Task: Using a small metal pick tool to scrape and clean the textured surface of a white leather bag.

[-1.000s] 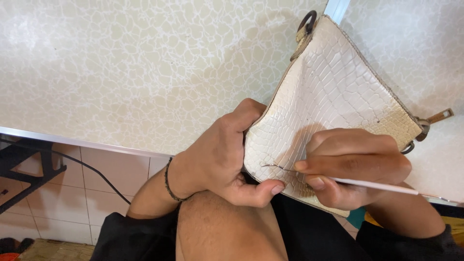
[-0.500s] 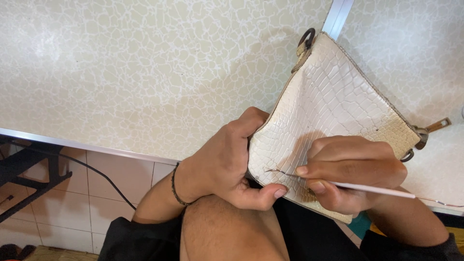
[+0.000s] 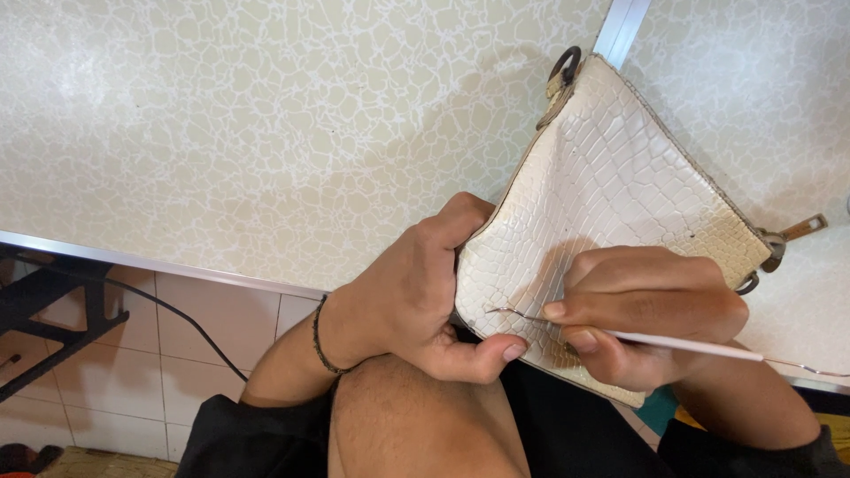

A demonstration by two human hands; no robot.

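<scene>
1. The left hand is gripping the near left edge of a cream, scale-embossed bag. Its fingers are curling over the bag's edge, and its thumb is pressing flat along the lower edge, pointing right. The wrist is bent, and the forearm is running down and left toward the lap.
2. A thin dark bracelet is circling the left wrist.
3. The right hand is pinching a slim white-handled tool between thumb and forefinger, the other fingers folded under it. The knuckles are facing up, and the hand is resting on the bag's lower face. The forearm is leaving the view at the lower right.
4. The tool's fine metal tip is lying against the bag surface, just above the left thumb. The handle is extending right, past the hand.
5. The bag is lying tilted, its near corner over the front edge of the table and above the person's bare knee. Its far corner is reaching toward the table's rear edge.
6. A dark metal ring is sitting at the bag's top corner. A brass clasp is sticking out at its right corner.
7. The table is showing a pale crackle-pattern top with a metal strip along its front edge.
8. Beyond the table's front edge, at lower left, a tiled floor is carrying a black cable and a dark frame.
</scene>
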